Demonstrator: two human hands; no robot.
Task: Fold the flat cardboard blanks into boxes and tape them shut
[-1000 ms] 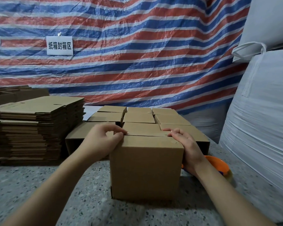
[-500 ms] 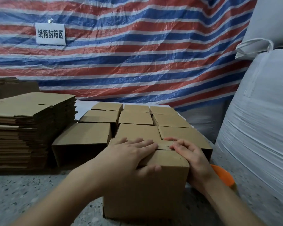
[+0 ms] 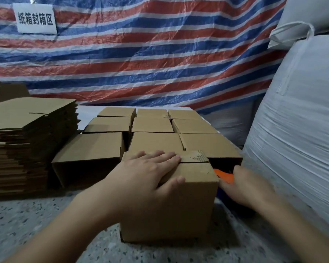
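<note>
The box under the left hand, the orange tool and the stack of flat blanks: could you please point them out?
box (image 3: 194,205), head view, front face.
orange tool (image 3: 223,175), head view, visible orange body.
stack of flat blanks (image 3: 27,114), head view, top sheet.

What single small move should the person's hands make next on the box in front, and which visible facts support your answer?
Probably the right hand should bring the orange object, likely the tape tool, over the box. The left hand already presses the top flaps flat, their seam shows no tape, and the right hand is blurred beside that object.

One head-worn view — close, facing forward and down at the box.
</note>
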